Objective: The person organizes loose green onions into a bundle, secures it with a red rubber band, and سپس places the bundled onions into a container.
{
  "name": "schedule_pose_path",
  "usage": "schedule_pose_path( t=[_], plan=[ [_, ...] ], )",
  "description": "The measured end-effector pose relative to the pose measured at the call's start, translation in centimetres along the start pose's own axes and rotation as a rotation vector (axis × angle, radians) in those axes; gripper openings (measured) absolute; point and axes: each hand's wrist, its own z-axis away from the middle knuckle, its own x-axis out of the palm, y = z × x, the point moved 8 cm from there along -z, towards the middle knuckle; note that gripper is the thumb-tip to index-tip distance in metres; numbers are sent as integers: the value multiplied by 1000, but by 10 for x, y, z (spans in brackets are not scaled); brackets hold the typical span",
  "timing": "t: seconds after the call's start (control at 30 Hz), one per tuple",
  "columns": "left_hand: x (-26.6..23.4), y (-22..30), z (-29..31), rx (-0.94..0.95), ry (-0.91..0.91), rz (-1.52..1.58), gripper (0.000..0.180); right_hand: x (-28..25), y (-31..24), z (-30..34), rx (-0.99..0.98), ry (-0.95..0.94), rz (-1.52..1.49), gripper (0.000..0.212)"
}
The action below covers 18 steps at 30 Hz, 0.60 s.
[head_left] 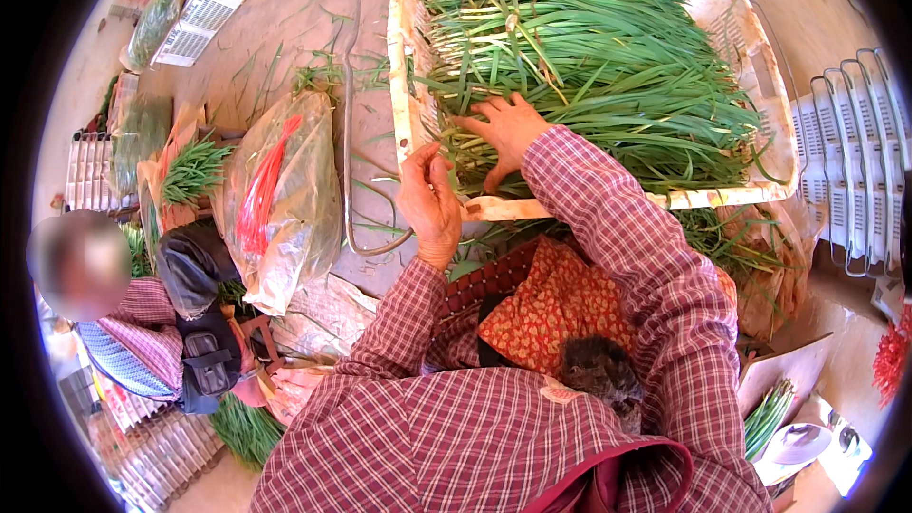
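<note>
A large white plastic crate [406, 85] in front of me is heaped with long green chives [589, 66], their pale stem ends toward its left wall. My right hand [513, 138] lies on the stem ends near the crate's front left corner. Its fingers are spread over the chives. Just left of it, at the crate's corner, my left hand [430, 209] is raised with its fingers curled and thumb drawn in. Whether something small sits between those fingers is hidden.
A bent metal rod [349, 133] stands left of the crate. Beyond it are a clear plastic bag with red ties [266, 195] and a seated person [142, 342]. White crates [850, 152] are at right. Loose chives [247, 429] lie at lower left.
</note>
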Motion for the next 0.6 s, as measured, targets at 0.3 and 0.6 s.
schedule_pose_path(
  t=[0.3,0.6],
  plan=[
    [0,-1,9,20,-40,-9,19,31,-15,20,-39,-58,288,103],
    [0,7,5,56,-43,-83,18,36,-5,6,80,-140,157,94]
  ],
)
